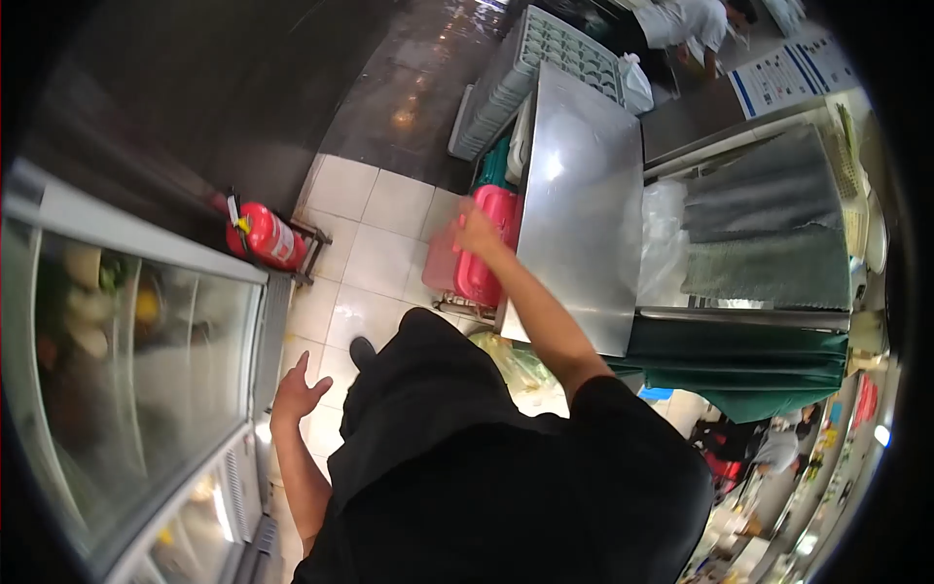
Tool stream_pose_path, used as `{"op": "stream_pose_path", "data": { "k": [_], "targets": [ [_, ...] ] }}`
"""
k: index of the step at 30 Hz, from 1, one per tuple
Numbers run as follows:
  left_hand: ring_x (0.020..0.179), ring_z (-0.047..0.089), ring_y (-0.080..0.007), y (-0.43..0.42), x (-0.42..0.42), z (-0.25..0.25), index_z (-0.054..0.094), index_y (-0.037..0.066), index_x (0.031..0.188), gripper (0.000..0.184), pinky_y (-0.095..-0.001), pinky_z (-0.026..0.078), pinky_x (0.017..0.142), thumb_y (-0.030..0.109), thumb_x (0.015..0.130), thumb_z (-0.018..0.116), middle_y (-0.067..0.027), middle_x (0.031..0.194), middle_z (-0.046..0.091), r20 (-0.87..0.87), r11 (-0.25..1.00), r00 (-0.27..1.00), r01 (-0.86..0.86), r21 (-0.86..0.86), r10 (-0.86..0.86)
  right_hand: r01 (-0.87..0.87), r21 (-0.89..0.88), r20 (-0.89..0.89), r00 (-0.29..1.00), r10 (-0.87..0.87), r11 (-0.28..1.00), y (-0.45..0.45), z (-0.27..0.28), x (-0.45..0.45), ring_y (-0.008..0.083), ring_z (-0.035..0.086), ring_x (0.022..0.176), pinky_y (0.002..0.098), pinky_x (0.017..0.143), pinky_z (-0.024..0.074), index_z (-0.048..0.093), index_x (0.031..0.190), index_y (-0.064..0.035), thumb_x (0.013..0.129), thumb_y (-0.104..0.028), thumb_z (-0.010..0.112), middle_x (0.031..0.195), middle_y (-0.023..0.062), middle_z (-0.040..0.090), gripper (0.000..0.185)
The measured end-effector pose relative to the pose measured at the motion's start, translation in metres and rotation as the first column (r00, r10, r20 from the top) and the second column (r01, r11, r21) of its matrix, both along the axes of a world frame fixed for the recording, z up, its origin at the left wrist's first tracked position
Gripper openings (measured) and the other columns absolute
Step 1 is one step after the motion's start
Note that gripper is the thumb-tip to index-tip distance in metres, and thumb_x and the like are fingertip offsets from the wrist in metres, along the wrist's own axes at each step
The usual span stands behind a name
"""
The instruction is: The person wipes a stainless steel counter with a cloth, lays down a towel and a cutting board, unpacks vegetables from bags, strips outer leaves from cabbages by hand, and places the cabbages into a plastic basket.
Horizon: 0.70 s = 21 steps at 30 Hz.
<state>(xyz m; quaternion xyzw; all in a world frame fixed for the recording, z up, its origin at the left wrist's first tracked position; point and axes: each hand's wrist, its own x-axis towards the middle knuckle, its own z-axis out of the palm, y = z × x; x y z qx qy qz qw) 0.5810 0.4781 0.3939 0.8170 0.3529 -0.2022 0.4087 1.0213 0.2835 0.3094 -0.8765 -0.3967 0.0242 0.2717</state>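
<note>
My left hand [300,389] hangs over the tiled floor with its fingers spread and nothing in it. My right hand [477,232] is stretched forward at a pink-red lidded plastic bin [477,278], over its left part. Its fingers are blurred, so whether they grip the lid or only touch it cannot be made out. The bin has a see-through pinkish side and stands on a low metal rack beside a stainless steel table [584,214]. A green container [494,164] sits just behind the bin.
A fire extinguisher [269,237] stands on the left by a glass-door fridge [146,341]. Stacked grey crates [496,97] are at the back. Dark cloths [769,224] and clear plastic [664,234] lie on the right. A person in white [681,24] works at the top right.
</note>
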Motion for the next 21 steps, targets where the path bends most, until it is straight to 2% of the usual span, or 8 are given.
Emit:
{"op": "stream_pose_path", "data": {
  "k": [3, 7, 10, 14, 15, 18, 19, 21],
  "targets": [
    [0.118, 0.048, -0.0377, 0.052, 0.043, -0.001, 0.037, 0.002, 0.137, 0.078, -0.0408, 0.038, 0.099, 0.037, 0.075, 0.071, -0.0265, 0.127, 0.049, 0.066, 0.999, 0.997, -0.027, 0.018, 0.026, 0.321, -0.256, -0.007, 0.943, -0.333, 0.912, 0.02, 0.008, 0.087, 0.0414, 0.042, 0.119, 0.042, 0.104, 0.0346, 0.042, 0.127, 0.0078, 0.076, -0.014, 0.062, 0.131, 0.0278, 0.042, 0.059],
    [0.119, 0.047, -0.0376, 0.093, 0.119, -0.016, 0.038, 0.002, 0.136, 0.078, -0.04, 0.037, 0.101, 0.038, 0.075, 0.071, -0.0264, 0.127, 0.049, -0.047, 0.998, 0.997, 0.061, 0.028, -0.059, 0.665, -0.185, 0.274, 0.742, -0.612, 0.724, 0.04, -0.025, 0.171, 0.0389, 0.028, 0.131, 0.0445, 0.105, 0.0303, 0.024, 0.137, 0.007, 0.073, -0.014, 0.063, 0.143, 0.0251, 0.026, 0.078],
    [0.123, 0.044, -0.0359, 0.109, 0.19, -0.024, 0.037, -0.001, 0.136, 0.081, -0.0391, 0.035, 0.103, 0.042, 0.075, 0.07, -0.0258, 0.129, 0.048, -0.04, 0.985, 0.985, 0.164, -0.06, -0.166, 0.754, -0.225, 0.236, 0.657, -0.716, 0.618, 0.062, -0.021, 0.188, 0.038, 0.025, 0.133, 0.0465, 0.105, 0.028, 0.018, 0.141, 0.0055, 0.077, -0.011, 0.057, 0.145, 0.0246, 0.024, 0.076],
    [0.122, 0.047, -0.0319, 0.112, 0.299, -0.008, 0.036, 0.001, 0.137, 0.078, -0.0359, 0.037, 0.101, 0.041, 0.078, 0.069, -0.0243, 0.132, 0.047, 0.058, 0.926, 0.944, 0.329, -0.186, -0.324, 0.84, -0.244, 0.404, 0.542, -0.737, 0.484, 0.076, -0.043, 0.2, 0.0399, 0.024, 0.133, 0.0568, 0.1, 0.0276, 0.046, 0.125, 0.0031, 0.079, -0.01, 0.054, 0.145, 0.026, 0.023, 0.049],
    [0.119, 0.049, -0.029, 0.12, 0.343, -0.021, 0.036, 0.002, 0.137, 0.076, -0.0354, 0.038, 0.099, 0.039, 0.079, 0.068, -0.0225, 0.129, 0.049, 0.093, 0.869, 0.931, 0.363, -0.335, -0.353, 0.801, -0.288, 0.406, 0.599, -0.691, 0.525, 0.076, -0.045, 0.194, 0.0431, 0.023, 0.132, 0.0592, 0.098, 0.0273, 0.056, 0.107, -0.0002, 0.074, -0.012, 0.058, 0.144, 0.0286, 0.022, 0.035],
    [0.108, 0.054, -0.0202, 0.1, 0.464, -0.06, 0.04, 0.001, 0.135, 0.068, -0.0331, 0.043, 0.092, 0.033, 0.082, 0.067, -0.0157, 0.12, 0.056, 0.056, 0.719, 0.969, 0.216, -0.66, -0.239, 0.767, -0.26, 0.314, 0.641, -0.7, 0.586, 0.074, -0.025, 0.185, 0.0452, 0.028, 0.128, 0.0577, 0.097, 0.0294, 0.056, 0.106, -0.0032, 0.066, -0.016, 0.065, 0.14, 0.0294, 0.027, 0.043],
    [0.101, 0.057, -0.0187, 0.091, 0.505, -0.1, 0.043, -0.001, 0.133, 0.064, -0.0317, 0.046, 0.087, 0.032, 0.083, 0.066, -0.0137, 0.115, 0.059, 0.247, 0.753, 0.931, 0.363, -0.549, -0.269, 0.784, -0.267, 0.328, 0.621, -0.712, 0.561, 0.077, -0.015, 0.185, 0.0452, 0.028, 0.128, 0.0577, 0.097, 0.0294, 0.056, 0.106, -0.0032, 0.066, -0.016, 0.065, 0.14, 0.0294, 0.027, 0.043],
    [0.108, 0.054, -0.021, 0.054, 0.6, -0.106, 0.042, -0.002, 0.133, 0.072, -0.0327, 0.045, 0.09, 0.041, 0.081, 0.067, -0.0179, 0.121, 0.055, 0.16, 0.746, 0.965, 0.261, -0.612, -0.207, 0.746, -0.149, 0.143, 0.665, -0.733, 0.649, 0.082, -0.001, 0.18, 0.0448, 0.03, 0.126, 0.0553, 0.098, 0.0294, 0.054, 0.109, -0.0031, 0.064, -0.016, 0.066, 0.138, 0.0285, 0.029, 0.048]
  ]
}}
